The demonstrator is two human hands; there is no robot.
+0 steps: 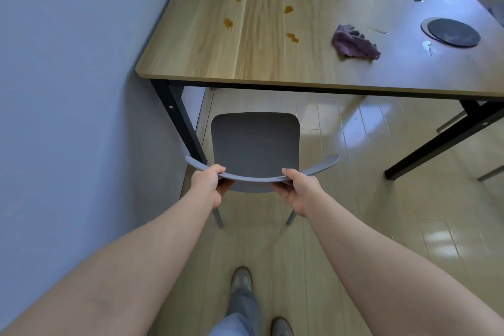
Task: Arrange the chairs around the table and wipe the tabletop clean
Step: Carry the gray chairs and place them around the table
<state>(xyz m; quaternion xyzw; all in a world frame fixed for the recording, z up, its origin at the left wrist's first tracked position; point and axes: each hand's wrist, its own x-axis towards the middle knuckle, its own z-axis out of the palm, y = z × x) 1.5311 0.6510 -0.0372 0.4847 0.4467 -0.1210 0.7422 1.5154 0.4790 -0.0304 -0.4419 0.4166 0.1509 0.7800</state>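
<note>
A grey chair (255,144) stands on the floor in front of the wooden table (196,63), its seat short of the table's near edge. My left hand (210,185) grips the left part of the curved backrest, and my right hand (300,188) grips the right part. Several orange-brown stains (291,37) mark the left half of the tabletop. A crumpled purple cloth (353,42) lies right of them. White smears (426,46) show near the right side.
A round dark disc (452,33) sits on the tabletop at the right. A wall runs close along the left. The black table leg (177,120) stands just left of the chair. Grey legs of other furniture (450,121) show at the right. My feet are below.
</note>
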